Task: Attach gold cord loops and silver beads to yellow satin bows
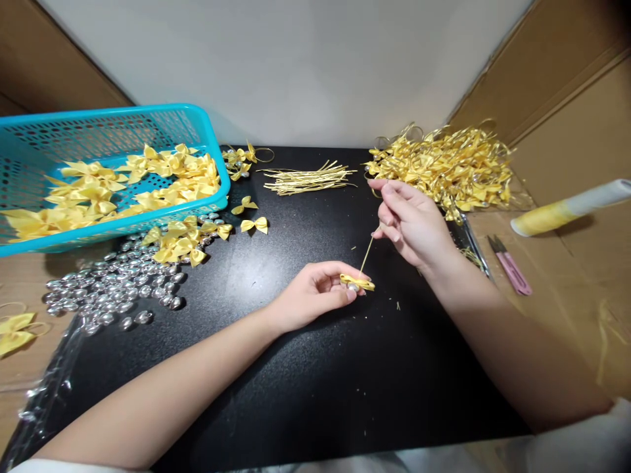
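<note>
In my left hand (315, 292), near the middle of the black table, a small yellow ribbon bow (363, 283) is pinched between thumb and fingers. A silver bell or bead (352, 287) sits against the bow by the thumb tip. From the bow a thin gold cord (366, 255) runs up, pulled straight, to my right hand (411, 220). The right fingers are closed on that cord, higher and to the right of the bow. Part of the cord is hidden within the right fingers.
A turquoise basket (221, 157) with yellow bows stands at left. Silver beads (123, 282) and loose bows (180, 240) lie before it. Cut gold cords (310, 179) lie at the back. Finished-looking bows with loops (453, 167) are heaped at right, near pink-handled snips (513, 269) and a yellow-white roll (566, 207).
</note>
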`<action>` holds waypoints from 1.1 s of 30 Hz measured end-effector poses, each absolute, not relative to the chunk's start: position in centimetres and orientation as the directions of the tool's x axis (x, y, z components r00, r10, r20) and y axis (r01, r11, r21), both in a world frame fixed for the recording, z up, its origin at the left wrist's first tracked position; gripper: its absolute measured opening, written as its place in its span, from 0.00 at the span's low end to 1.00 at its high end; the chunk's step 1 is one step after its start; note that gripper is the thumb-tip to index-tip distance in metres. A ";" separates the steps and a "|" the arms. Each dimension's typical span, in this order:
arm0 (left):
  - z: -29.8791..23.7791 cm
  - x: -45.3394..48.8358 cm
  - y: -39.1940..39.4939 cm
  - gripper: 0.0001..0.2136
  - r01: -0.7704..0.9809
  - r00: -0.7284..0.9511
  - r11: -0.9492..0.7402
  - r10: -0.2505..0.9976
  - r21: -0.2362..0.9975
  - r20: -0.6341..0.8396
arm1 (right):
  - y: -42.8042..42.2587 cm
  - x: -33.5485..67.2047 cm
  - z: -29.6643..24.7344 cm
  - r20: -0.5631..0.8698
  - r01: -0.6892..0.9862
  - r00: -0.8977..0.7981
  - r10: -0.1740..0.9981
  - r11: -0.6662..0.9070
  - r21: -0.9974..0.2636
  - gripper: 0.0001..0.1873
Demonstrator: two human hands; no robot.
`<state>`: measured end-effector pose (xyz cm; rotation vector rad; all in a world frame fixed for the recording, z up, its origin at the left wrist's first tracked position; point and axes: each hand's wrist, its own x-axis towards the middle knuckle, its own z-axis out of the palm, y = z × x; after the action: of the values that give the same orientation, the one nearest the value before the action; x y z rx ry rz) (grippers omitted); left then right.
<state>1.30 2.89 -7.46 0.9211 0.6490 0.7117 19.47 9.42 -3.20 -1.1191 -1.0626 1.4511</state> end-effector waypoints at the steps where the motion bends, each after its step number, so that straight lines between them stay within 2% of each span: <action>1: -7.5 1.3 2.9 0.08 -0.255 0.609 0.421 0.769 0.870 -0.194 | 9.4 19.5 -3.2 -0.115 -0.181 -0.101 0.988 -0.132 -0.975 0.07; 4: -7.5 1.3 2.8 0.09 -0.241 0.614 0.391 0.770 0.888 -0.173 | 9.3 19.5 -2.9 -0.125 -0.198 -0.118 0.985 -0.147 -0.969 0.04; 8: -7.5 1.4 2.8 0.09 -0.244 0.607 0.330 0.786 0.912 -0.122 | 9.4 19.7 -2.5 -0.183 -0.211 -0.204 0.962 -0.226 -0.951 0.09; 12: -7.4 1.5 2.8 0.09 -0.225 0.617 0.340 0.775 0.913 -0.137 | 9.5 20.1 -2.4 -0.206 -0.202 -0.253 0.945 -0.260 -0.944 0.12; 15: -7.4 1.4 2.8 0.11 -0.209 0.609 0.315 0.783 0.926 -0.128 | 9.6 20.4 -2.4 -0.207 -0.184 -0.268 0.941 -0.261 -0.948 0.10; 19: -7.6 1.3 2.8 0.13 -0.211 0.587 0.227 0.807 0.951 -0.062 | 9.7 20.6 -2.5 -0.230 -0.164 -0.215 0.949 -0.267 -0.950 0.01; 21: -7.6 1.3 2.8 0.12 -0.235 0.570 0.198 0.821 0.952 -0.031 | 9.9 20.6 -2.5 -0.261 -0.179 -0.184 0.948 -0.294 -0.939 0.02; 23: -7.6 1.3 2.8 0.11 -0.246 0.546 0.224 0.836 0.943 -0.057 | 9.9 20.4 -2.4 -0.299 -0.219 -0.157 0.941 -0.328 -0.919 0.05; 28: -7.9 1.5 2.8 0.10 -0.280 0.526 0.423 0.818 0.862 -0.230 | 9.7 19.9 -1.9 -0.341 -0.306 -0.146 0.929 -0.370 -0.877 0.10; 33: -8.2 1.4 2.8 0.12 -0.371 0.546 0.428 0.818 0.824 -0.180 | 9.5 19.7 -1.5 -0.301 -0.324 -0.141 0.943 -0.332 -0.886 0.10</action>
<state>1.39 2.83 -8.25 0.8190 0.6317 0.8072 19.69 9.47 -1.53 -1.1222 -0.8286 1.6563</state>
